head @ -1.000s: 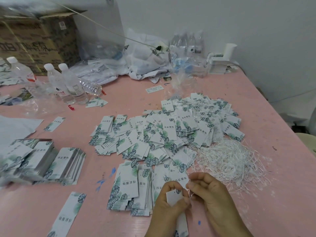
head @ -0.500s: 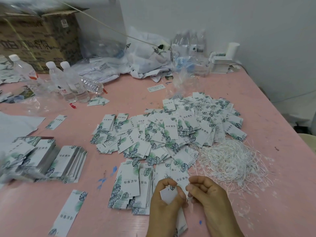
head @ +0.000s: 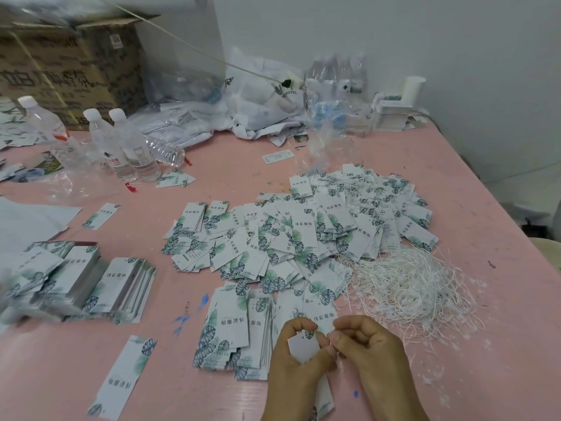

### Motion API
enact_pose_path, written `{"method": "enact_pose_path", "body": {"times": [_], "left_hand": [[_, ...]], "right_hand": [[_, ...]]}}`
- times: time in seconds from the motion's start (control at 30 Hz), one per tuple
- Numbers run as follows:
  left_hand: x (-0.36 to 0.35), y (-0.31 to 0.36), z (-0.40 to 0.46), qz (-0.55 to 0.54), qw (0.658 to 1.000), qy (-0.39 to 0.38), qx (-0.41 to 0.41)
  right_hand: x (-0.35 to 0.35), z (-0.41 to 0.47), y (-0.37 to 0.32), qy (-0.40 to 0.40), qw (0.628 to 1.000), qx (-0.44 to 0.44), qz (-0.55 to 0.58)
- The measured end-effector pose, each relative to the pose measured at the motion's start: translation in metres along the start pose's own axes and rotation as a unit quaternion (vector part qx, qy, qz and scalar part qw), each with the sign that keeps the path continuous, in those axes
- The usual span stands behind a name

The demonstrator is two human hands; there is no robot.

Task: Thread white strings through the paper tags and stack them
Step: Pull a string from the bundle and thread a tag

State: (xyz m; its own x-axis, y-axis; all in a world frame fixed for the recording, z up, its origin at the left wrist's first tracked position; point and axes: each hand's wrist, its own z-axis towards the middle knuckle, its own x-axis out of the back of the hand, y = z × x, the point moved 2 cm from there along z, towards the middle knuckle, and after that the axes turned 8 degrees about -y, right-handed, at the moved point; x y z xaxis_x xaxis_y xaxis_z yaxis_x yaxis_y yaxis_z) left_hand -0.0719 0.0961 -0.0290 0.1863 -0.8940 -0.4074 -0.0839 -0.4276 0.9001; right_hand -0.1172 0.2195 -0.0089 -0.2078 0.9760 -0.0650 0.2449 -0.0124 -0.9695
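Head view: left hand (head: 296, 357) pinches 1 paper tag (head: 303, 349) between thumb and curled fingers, blank side up, at the near table edge. Right hand (head: 368, 357) has its fingertips closed tight beside the tag's upper corner; any string in them is too fine to confirm. Loose white strings (head: 409, 287) lie in a tangle just right of the hands. Scattered tags (head: 303, 235) cover the pink table (head: 485, 344) beyond. Stacked tags (head: 239, 332) sit just left of the left hand.
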Motion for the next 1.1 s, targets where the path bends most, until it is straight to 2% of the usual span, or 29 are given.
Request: {"method": "enact_pose_path", "body": {"times": [0.17,0.27,0.4,0.5,0.57,0.6,0.63,0.7,0.73,0.8,0.87,0.93,1.0,1.1], "left_hand": [[0.003,0.002,0.003,-0.019,0.999,0.026,0.003],[0.007,0.001,0.005,-0.054,0.998,0.042,0.016],[0.013,0.001,0.005,-0.07,0.996,0.044,0.03],[0.013,0.002,0.005,-0.071,0.995,0.054,0.034],[0.013,0.002,0.006,-0.072,0.995,0.059,0.036],[0.013,0.001,0.007,-0.071,0.995,0.06,0.035],[0.012,0.0,0.007,-0.068,0.995,0.058,0.035],[0.011,-0.001,0.006,-0.054,0.997,0.05,0.035],[0.01,-0.001,0.005,-0.045,0.997,0.046,0.036],[0.008,0.0,0.003,-0.027,0.998,0.033,0.037],[0.006,0.0,0.002,-0.012,0.999,0.023,0.046],[0.005,0.0,0.002,0.009,0.999,0.022,0.044],[0.006,0.001,0.003,0.043,0.998,0.032,0.029],[0.009,0.003,0.002,0.033,0.998,0.044,0.035]], "right_hand": [[0.005,0.003,0.003,0.0,1.0,-0.006,-0.011],[0.02,0.01,0.0,0.019,0.995,-0.034,0.091],[0.049,0.026,-0.014,0.021,0.968,-0.076,0.239],[0.073,0.035,-0.026,0.055,0.963,-0.066,0.255],[0.083,0.035,-0.036,0.087,0.977,-0.031,0.19],[0.087,0.034,-0.04,0.106,0.989,-0.01,0.104],[0.088,0.033,-0.045,0.133,0.99,0.006,-0.034],[0.082,0.029,-0.05,0.153,0.933,0.046,-0.321],[0.075,0.026,-0.051,0.137,0.913,0.075,-0.377],[0.054,0.018,-0.049,0.052,0.926,0.116,-0.355],[0.029,0.01,-0.04,-0.079,0.941,0.104,-0.312],[0.007,0.006,-0.028,-0.176,0.93,0.087,-0.309],[-0.007,0.006,-0.023,-0.211,0.919,0.092,-0.32],[-0.008,0.009,-0.018,-0.211,0.92,0.093,-0.318]]}}
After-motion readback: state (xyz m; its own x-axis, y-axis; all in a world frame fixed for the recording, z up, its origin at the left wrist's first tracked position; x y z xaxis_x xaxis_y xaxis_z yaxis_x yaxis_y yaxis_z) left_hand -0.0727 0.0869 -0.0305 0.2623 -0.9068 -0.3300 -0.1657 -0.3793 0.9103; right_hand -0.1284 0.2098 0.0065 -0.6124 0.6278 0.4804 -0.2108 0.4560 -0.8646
